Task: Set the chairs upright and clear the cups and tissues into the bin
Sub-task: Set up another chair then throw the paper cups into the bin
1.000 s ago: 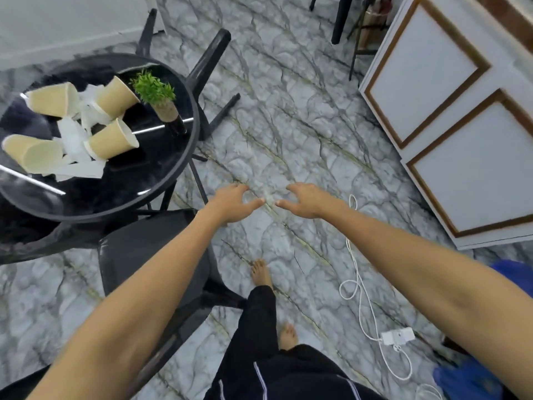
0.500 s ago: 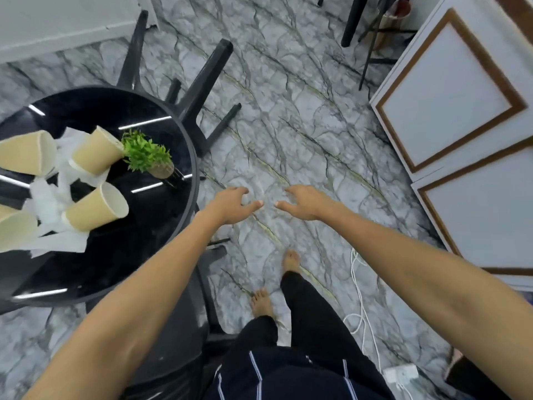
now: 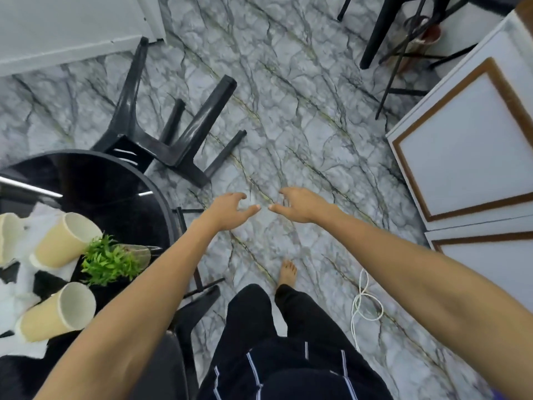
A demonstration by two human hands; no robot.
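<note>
A black chair (image 3: 173, 134) lies tipped over on the marble floor beyond the round black table (image 3: 115, 186), its legs pointing up and right. My left hand (image 3: 230, 206) and my right hand (image 3: 300, 204) reach forward side by side over the floor, both empty with fingers apart, short of the chair. Tan paper cups (image 3: 65, 241) (image 3: 57, 313) lie on their sides on the table's left part among crumpled white tissues (image 3: 17, 290). Another black chair (image 3: 190, 316) stands close to my left leg, mostly hidden by my arm.
A small green potted plant (image 3: 109, 261) sits on the table by the cups. White cabinets with brown trim (image 3: 467, 145) line the right side. A white cable (image 3: 363, 301) lies on the floor at my right. More black chair and stand legs (image 3: 386, 39) are at the far top right.
I have stepped forward: the table and cups slid down and left in view, and the tipped chair came fully into sight. Both hands stay extended and empty.
</note>
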